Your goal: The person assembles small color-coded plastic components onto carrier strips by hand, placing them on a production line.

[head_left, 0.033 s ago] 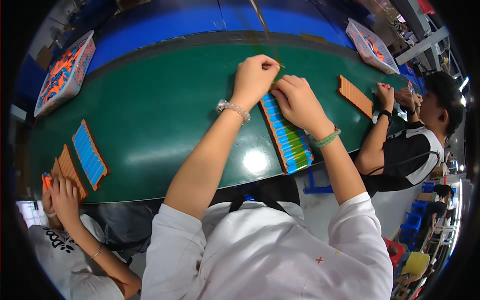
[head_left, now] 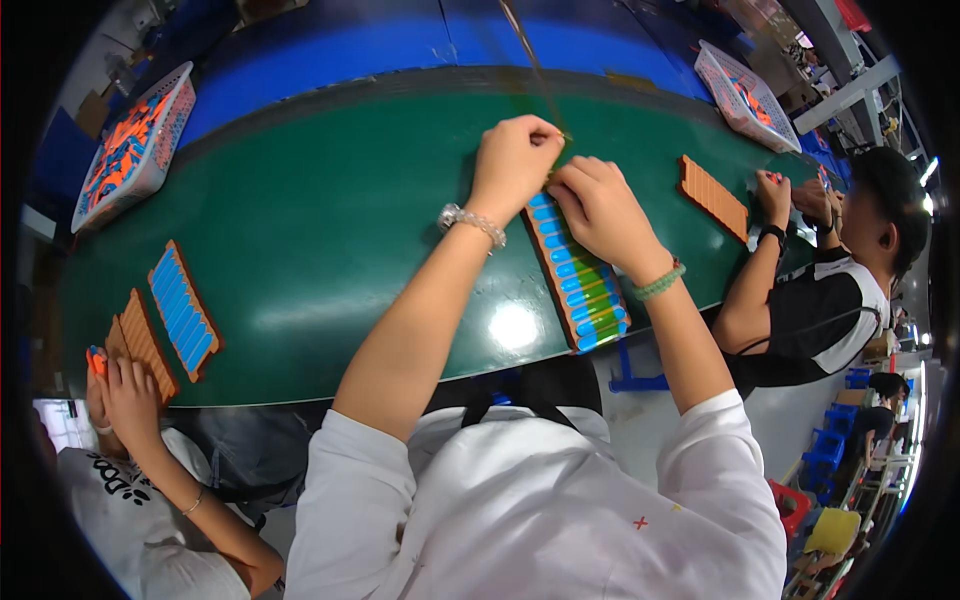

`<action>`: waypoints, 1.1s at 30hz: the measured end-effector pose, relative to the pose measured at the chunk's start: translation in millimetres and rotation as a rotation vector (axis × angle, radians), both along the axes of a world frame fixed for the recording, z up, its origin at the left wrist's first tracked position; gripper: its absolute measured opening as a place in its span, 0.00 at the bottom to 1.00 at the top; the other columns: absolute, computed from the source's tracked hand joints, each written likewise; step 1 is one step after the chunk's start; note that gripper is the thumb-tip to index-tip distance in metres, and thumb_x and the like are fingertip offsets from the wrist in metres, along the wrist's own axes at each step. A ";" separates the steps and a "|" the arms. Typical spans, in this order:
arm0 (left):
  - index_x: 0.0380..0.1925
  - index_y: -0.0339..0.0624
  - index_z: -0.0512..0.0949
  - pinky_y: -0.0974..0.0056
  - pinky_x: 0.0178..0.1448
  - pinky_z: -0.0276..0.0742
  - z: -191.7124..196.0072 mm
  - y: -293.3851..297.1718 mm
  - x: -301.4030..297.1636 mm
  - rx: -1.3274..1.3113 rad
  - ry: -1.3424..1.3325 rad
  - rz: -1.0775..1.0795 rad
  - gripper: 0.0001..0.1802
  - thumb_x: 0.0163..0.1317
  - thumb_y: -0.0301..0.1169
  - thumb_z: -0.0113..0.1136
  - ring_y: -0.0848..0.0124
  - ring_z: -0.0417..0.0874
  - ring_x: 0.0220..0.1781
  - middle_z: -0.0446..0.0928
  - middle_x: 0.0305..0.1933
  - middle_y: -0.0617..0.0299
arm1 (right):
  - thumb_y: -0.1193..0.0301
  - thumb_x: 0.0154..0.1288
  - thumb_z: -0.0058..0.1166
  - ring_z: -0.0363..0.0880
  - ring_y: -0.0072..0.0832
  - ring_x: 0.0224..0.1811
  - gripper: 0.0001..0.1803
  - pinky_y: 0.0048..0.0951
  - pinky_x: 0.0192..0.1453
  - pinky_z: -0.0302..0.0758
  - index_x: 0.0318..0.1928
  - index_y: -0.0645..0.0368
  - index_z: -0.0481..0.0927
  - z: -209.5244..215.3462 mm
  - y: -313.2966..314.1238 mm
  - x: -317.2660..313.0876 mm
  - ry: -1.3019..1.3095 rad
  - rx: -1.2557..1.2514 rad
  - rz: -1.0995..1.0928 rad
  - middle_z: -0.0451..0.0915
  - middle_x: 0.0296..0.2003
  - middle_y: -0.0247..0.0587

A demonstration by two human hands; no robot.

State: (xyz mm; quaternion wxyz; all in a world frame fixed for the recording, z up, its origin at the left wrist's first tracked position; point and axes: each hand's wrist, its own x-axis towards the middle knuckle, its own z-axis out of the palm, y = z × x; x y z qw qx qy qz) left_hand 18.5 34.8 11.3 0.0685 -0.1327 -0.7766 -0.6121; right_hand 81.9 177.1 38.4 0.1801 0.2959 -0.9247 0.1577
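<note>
A long orange tray [head_left: 562, 285] of ribbed slots lies on the green table, filled with a row of blue pieces. Along its right side runs a strip of yellow-green see-through tape [head_left: 598, 300]. Beyond the tray's far end, my left hand [head_left: 517, 155] is closed in a pinch on the tape, which stretches on upward from the fingertips. My right hand [head_left: 603, 212] rests over the far end of the tray, thumb and fingers drawn together at the tape; the fingertips are partly hidden.
A blue-filled tray [head_left: 183, 310] and an orange tray [head_left: 145, 345] lie left, beside a co-worker's hands [head_left: 127, 390]. Another orange tray [head_left: 713, 198] lies right, near a second co-worker [head_left: 800, 270]. White baskets of orange and blue pieces stand at far left [head_left: 150, 160] and far right [head_left: 745, 100].
</note>
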 end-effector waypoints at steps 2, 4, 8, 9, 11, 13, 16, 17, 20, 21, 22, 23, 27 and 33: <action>0.36 0.34 0.84 0.66 0.42 0.80 -0.5 -2.7 1.8 -0.010 0.001 0.010 0.11 0.58 0.32 0.65 0.67 0.87 0.35 0.85 0.33 0.54 | 0.75 0.62 0.53 0.75 0.39 0.40 0.03 0.38 0.48 0.69 0.35 0.61 0.78 0.8 3.2 5.3 -0.030 -0.048 -0.005 0.76 0.32 0.42; 0.36 0.34 0.84 0.66 0.43 0.80 2.6 -1.4 2.1 -0.023 0.003 -0.002 0.11 0.59 0.31 0.65 0.68 0.87 0.36 0.86 0.34 0.54 | 0.75 0.63 0.53 0.75 0.41 0.39 0.03 0.38 0.47 0.69 0.34 0.61 0.78 -1.7 13.3 7.3 -0.008 -0.053 -0.030 0.76 0.32 0.42; 0.36 0.34 0.84 0.67 0.45 0.81 8.5 -1.0 1.1 0.063 -0.009 -0.017 0.10 0.60 0.31 0.64 0.70 0.87 0.37 0.86 0.35 0.56 | 0.77 0.63 0.53 0.76 0.44 0.35 0.03 0.39 0.44 0.71 0.34 0.63 0.78 -11.1 28.8 6.6 -0.087 -0.191 -0.164 0.77 0.31 0.45; 0.36 0.34 0.84 0.67 0.45 0.80 12.6 -2.5 0.9 0.129 0.011 0.011 0.11 0.60 0.31 0.64 0.71 0.86 0.37 0.86 0.35 0.57 | 0.77 0.64 0.53 0.76 0.45 0.35 0.03 0.39 0.44 0.71 0.35 0.63 0.78 -14.3 33.7 4.5 -0.037 -0.168 -0.182 0.77 0.32 0.45; 0.36 0.34 0.84 0.68 0.44 0.78 21.5 -2.8 3.0 0.225 0.093 0.048 0.10 0.60 0.31 0.65 0.74 0.84 0.36 0.85 0.34 0.59 | 0.76 0.64 0.53 0.76 0.45 0.36 0.03 0.39 0.44 0.72 0.35 0.64 0.78 -16.3 43.6 2.9 0.026 -0.149 -0.196 0.78 0.33 0.46; 0.36 0.35 0.84 0.68 0.43 0.78 22.6 -1.0 3.6 0.250 0.171 0.074 0.10 0.60 0.32 0.65 0.74 0.83 0.35 0.85 0.34 0.60 | 0.75 0.65 0.55 0.79 0.41 0.39 0.07 0.35 0.45 0.74 0.41 0.64 0.80 -17.5 47.3 6.1 -0.180 -0.333 -0.271 0.80 0.36 0.46; 0.36 0.35 0.83 0.71 0.42 0.76 27.0 0.5 0.4 0.299 0.295 0.132 0.09 0.61 0.31 0.66 0.77 0.81 0.34 0.84 0.33 0.63 | 0.73 0.66 0.57 0.81 0.34 0.46 0.13 0.31 0.49 0.75 0.49 0.63 0.81 -8.6 49.5 10.0 -0.327 -0.488 -0.204 0.82 0.42 0.45; 0.37 0.35 0.83 0.72 0.43 0.76 28.1 -3.3 -1.3 0.434 0.236 0.125 0.09 0.62 0.30 0.65 0.79 0.80 0.35 0.83 0.34 0.64 | 0.72 0.66 0.57 0.80 0.31 0.49 0.17 0.28 0.52 0.75 0.54 0.61 0.80 -9.4 51.1 8.9 -0.333 -0.486 -0.131 0.82 0.47 0.44; 0.39 0.34 0.81 0.74 0.43 0.75 42.5 -20.7 -5.9 0.594 0.144 0.148 0.09 0.64 0.28 0.64 0.82 0.79 0.37 0.82 0.35 0.66 | 0.72 0.64 0.58 0.75 0.39 0.56 0.18 0.34 0.62 0.69 0.55 0.58 0.79 -10.4 53.2 -0.1 -0.329 -0.386 0.054 0.78 0.53 0.45; 0.39 0.34 0.81 0.74 0.43 0.75 44.4 -26.0 -4.9 0.611 0.146 0.177 0.08 0.64 0.28 0.64 0.81 0.78 0.37 0.82 0.36 0.66 | 0.72 0.64 0.58 0.70 0.41 0.61 0.19 0.38 0.67 0.64 0.56 0.55 0.79 -13.4 49.7 -1.1 -0.389 -0.374 0.046 0.76 0.56 0.45; 0.40 0.34 0.81 0.74 0.43 0.75 45.3 -35.1 -4.5 0.627 0.154 0.211 0.08 0.64 0.27 0.64 0.81 0.78 0.37 0.81 0.36 0.66 | 0.69 0.65 0.58 0.67 0.42 0.63 0.19 0.39 0.69 0.61 0.57 0.54 0.79 -13.8 47.5 -4.7 -0.422 -0.313 0.068 0.73 0.59 0.45; 0.39 0.34 0.81 0.74 0.44 0.75 46.4 -37.6 -4.4 0.666 0.167 0.213 0.07 0.64 0.27 0.63 0.81 0.78 0.37 0.81 0.37 0.66 | 0.67 0.64 0.59 0.66 0.43 0.64 0.21 0.41 0.69 0.60 0.57 0.54 0.79 -11.1 45.3 -4.5 -0.430 -0.270 0.057 0.71 0.61 0.46; 0.38 0.35 0.80 0.73 0.46 0.76 43.2 -48.3 -2.6 0.791 0.193 0.216 0.05 0.64 0.25 0.63 0.80 0.79 0.39 0.81 0.38 0.65 | 0.62 0.58 0.62 0.58 0.50 0.70 0.27 0.49 0.73 0.51 0.58 0.53 0.77 -3.3 9.9 11.4 -0.317 -0.044 0.038 0.62 0.69 0.48; 0.38 0.35 0.82 0.72 0.44 0.74 44.7 -42.0 3.2 0.701 0.192 0.261 0.09 0.63 0.30 0.65 0.81 0.79 0.37 0.83 0.35 0.65 | 0.59 0.58 0.57 0.50 0.51 0.76 0.31 0.58 0.76 0.42 0.63 0.51 0.74 6.4 -4.4 -4.5 -0.232 0.227 -0.066 0.59 0.72 0.44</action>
